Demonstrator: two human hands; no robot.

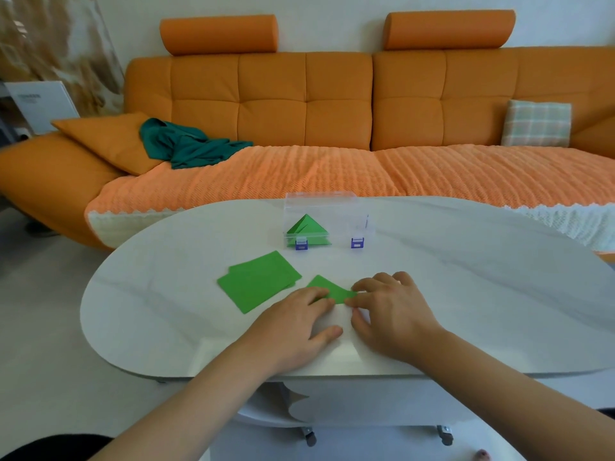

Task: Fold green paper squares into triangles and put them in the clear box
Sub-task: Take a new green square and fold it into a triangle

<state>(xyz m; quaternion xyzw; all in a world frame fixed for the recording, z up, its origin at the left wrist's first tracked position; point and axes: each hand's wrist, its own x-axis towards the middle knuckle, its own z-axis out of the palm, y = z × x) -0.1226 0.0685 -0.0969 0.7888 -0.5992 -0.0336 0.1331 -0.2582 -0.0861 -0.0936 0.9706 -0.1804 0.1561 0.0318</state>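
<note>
Your left hand (299, 317) lies flat, its fingers straight, pressing down on the small green paper sheet (327, 289) on the white oval counter (466, 277). Your right hand (394, 312) has bent fingers on the sheet's right corner. I cannot tell if it is pinching or only pressing. The paper is likely very light, thin and bendy, and it may slide on the smooth top. Take it by the corners and press gently. The pile of green paper squares (258, 282) lies just beside it. The clear plastic box (332, 211) behind holds green folded triangles (307, 229).
</note>
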